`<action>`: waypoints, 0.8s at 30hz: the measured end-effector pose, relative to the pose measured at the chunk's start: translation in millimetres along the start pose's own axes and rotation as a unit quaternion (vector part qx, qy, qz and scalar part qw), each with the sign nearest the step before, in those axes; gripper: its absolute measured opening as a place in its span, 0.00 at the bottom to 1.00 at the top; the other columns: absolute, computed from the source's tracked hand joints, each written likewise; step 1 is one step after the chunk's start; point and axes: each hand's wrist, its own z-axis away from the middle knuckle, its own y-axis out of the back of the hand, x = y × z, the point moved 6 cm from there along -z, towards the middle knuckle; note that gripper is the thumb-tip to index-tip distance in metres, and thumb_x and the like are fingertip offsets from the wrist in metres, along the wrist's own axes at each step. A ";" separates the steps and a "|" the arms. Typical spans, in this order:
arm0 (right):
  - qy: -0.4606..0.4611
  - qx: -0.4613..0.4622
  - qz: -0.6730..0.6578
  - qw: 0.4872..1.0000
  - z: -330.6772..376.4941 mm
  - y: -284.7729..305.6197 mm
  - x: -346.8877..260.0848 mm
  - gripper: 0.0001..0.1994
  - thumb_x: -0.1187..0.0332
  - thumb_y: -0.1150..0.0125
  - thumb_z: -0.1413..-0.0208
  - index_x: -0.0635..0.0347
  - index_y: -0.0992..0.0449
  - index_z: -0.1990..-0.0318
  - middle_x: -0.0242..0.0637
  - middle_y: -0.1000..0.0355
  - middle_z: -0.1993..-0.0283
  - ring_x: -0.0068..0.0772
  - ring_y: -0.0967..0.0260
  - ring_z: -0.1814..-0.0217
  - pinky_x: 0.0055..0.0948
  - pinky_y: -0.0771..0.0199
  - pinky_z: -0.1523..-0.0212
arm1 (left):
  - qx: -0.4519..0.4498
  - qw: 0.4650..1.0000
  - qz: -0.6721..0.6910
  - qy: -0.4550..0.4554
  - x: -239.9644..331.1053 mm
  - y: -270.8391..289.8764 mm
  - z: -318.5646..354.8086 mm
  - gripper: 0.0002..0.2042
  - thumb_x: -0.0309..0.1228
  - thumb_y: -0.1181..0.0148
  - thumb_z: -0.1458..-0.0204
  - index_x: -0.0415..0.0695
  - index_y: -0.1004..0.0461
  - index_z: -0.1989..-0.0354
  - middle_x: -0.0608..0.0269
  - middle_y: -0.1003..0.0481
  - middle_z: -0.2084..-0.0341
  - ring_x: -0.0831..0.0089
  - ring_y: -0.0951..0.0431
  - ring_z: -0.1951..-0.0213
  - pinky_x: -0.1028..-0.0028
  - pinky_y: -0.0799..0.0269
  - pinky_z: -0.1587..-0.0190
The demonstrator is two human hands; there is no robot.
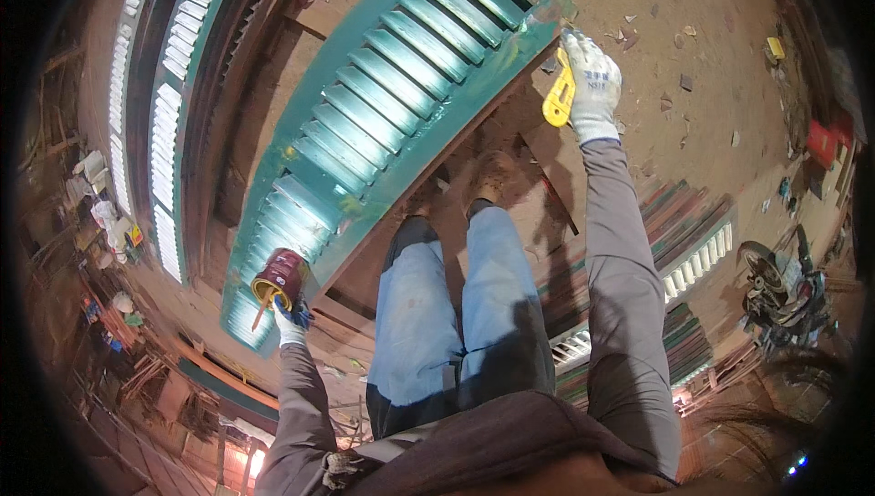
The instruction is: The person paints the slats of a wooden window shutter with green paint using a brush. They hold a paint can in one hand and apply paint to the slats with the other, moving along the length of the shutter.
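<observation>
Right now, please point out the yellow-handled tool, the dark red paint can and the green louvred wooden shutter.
yellow-handled tool [558, 95], head view, on its handle.
dark red paint can [281, 273], head view, on its side wall.
green louvred wooden shutter [392, 86], head view, on a middle slat.

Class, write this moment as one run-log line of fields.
left hand: holds red paint can | right hand: grips yellow-handled tool at green louvred shutter | stance: standing

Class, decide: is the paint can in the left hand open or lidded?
Open: the paint can shows a yellowish open mouth with a stick poking out.
</observation>
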 end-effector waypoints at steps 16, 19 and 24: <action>0.065 0.006 -0.207 0.976 -19.6 10.2 11.0 0.16 0.67 0.48 0.44 0.53 0.23 0.49 0.35 0.24 0.49 0.31 0.24 0.52 0.26 0.25 0.50 | -0.004 0.995 0.087 0.051 -3.4 -8.3 -7.0 0.20 0.36 0.43 0.44 0.43 0.31 0.45 0.59 0.26 0.49 0.61 0.25 0.51 0.63 0.27 0.47; 0.124 -0.118 -0.232 0.958 13.0 24.4 -46.0 0.15 0.67 0.46 0.46 0.52 0.22 0.50 0.38 0.24 0.51 0.34 0.24 0.52 0.27 0.26 0.50 | 0.029 0.994 0.090 0.051 -9.6 7.5 -5.6 0.21 0.37 0.43 0.44 0.43 0.32 0.44 0.59 0.26 0.49 0.60 0.26 0.50 0.62 0.27 0.48; 0.068 -0.076 -0.297 0.949 2.4 20.5 -17.8 0.16 0.68 0.47 0.46 0.53 0.22 0.50 0.37 0.23 0.51 0.35 0.25 0.51 0.28 0.26 0.49 | 0.036 0.994 0.092 0.047 -11.2 6.0 -2.4 0.21 0.38 0.44 0.43 0.43 0.33 0.44 0.57 0.27 0.49 0.58 0.25 0.51 0.60 0.25 0.49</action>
